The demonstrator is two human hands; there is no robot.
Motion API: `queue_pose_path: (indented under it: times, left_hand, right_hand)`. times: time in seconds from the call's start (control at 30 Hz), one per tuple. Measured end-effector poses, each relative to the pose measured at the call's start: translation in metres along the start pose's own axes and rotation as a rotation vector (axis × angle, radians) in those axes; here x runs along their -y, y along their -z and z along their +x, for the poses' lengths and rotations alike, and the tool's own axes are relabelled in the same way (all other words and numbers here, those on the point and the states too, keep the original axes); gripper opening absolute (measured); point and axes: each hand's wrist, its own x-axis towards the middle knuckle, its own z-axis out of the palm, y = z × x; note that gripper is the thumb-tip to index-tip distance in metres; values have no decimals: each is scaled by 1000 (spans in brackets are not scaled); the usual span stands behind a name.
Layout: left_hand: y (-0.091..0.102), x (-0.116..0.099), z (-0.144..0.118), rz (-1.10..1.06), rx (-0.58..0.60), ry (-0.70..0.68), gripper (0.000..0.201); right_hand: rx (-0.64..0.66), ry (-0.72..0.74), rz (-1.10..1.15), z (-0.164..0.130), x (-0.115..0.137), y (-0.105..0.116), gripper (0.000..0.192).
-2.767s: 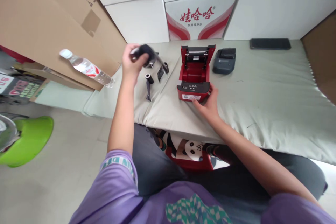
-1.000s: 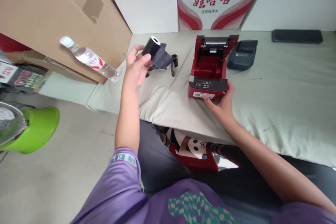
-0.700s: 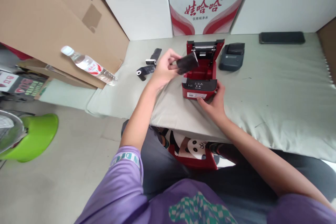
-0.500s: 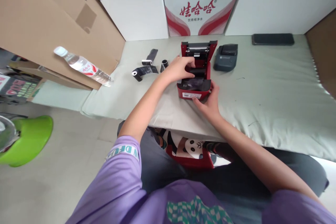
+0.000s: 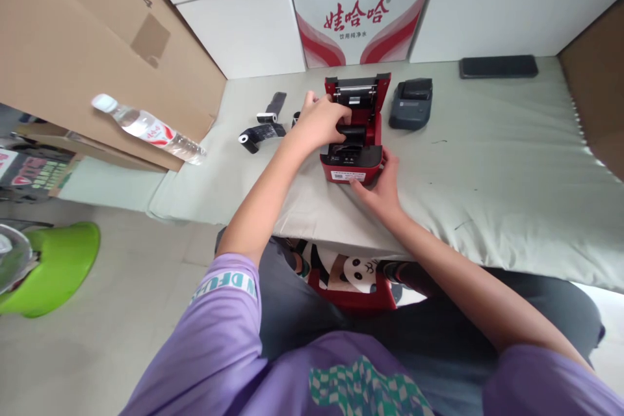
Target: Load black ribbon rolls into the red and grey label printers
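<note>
A red label printer (image 5: 374, 151) stands on the cloth-covered surface with its lid raised. A black roll (image 5: 353, 135) lies in its inner bay. My left hand (image 5: 322, 122) reaches in from the left, thumb and fingers closed on the roll's left end; the fingertips are partly hidden. My right hand (image 5: 383, 185) grips the printer's front right corner, its thumb against the front face below a white label (image 5: 348, 176). Left of the printer lie black rolls with unwound strips, one roll (image 5: 249, 143) nearer me and another (image 5: 266, 117) behind it. A further small roll (image 5: 296, 118) is mostly covered by my left hand.
A dark portable printer (image 5: 411, 104) sits right of the red one. A black flat case (image 5: 498, 67) lies at the back right. A water bottle (image 5: 149, 129) leans left by a cardboard box (image 5: 160, 71). White cartons (image 5: 361, 32) line the back.
The dark strip over the printer's front edge has drawn back, and the front panel's markings now show. My left hand has shifted slightly at the roll. The view has moved a little.
</note>
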Motion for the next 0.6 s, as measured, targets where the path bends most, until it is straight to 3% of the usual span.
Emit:
queue_pose_path:
  times: [0.13,0.23,0.3,0.4,0.5,0.6]
  left_hand:
    - [-19,19,16,-32,54,-32,26]
    - [-19,28,25,-73,108,-47,38]
    - [-9,24,19,-145,129,-48,47]
    - [6,4,-14,-231,131,-67,51]
    - [4,-16,-58,-167,-36,-66,42]
    - [-13,-23,-87,-107,-266,-52,24]
  right_hand:
    - [8,-1,12,1,2,1,91]
    - [11,-2,11,2,3,1,91]
    - [-3,-12,36,2,3,0,90]
    - [-24,-84,136,0,5,-1,79]
    - [-48,-166,249,5,10,5,62]
    - [-127,-137,273,35,13,18,51]
